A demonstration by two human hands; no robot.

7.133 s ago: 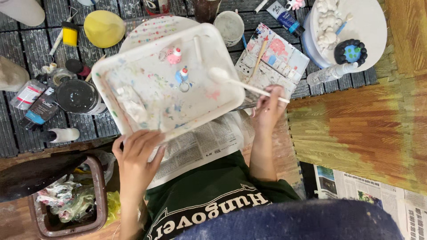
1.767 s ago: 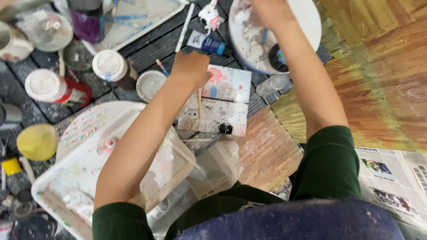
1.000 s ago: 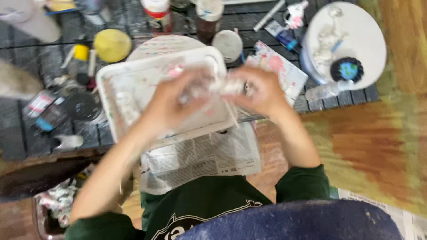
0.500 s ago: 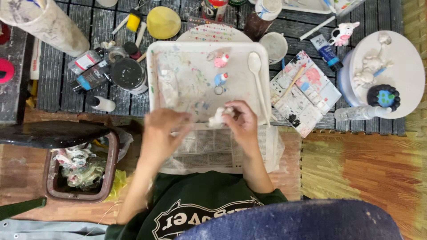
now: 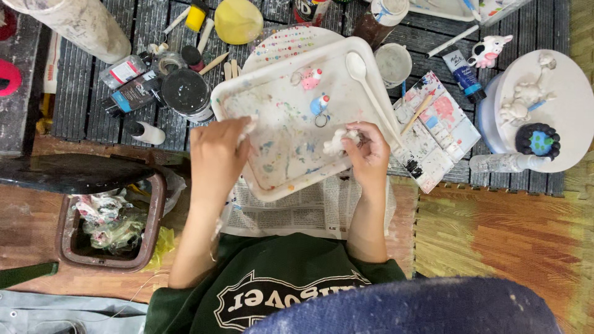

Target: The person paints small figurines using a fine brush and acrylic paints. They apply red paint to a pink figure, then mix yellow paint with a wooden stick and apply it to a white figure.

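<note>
Your right hand (image 5: 366,148) has its fingers clamped on a small white figure (image 5: 337,141), held over the near right part of the paint-stained white tray (image 5: 278,133). Your left hand (image 5: 216,154) rests on the tray's left side, fingers curled on a white scrap (image 5: 247,128). A white spoon (image 5: 365,80) lies along the tray's right rim. Newspaper (image 5: 303,210) lies under the tray's near edge, and a bin (image 5: 111,222) sits at near left.

A tray (image 5: 247,99) lies on newspaper (image 5: 297,210), a bin (image 5: 68,241) to its left, a paint palette (image 5: 451,133) to its right.
</note>
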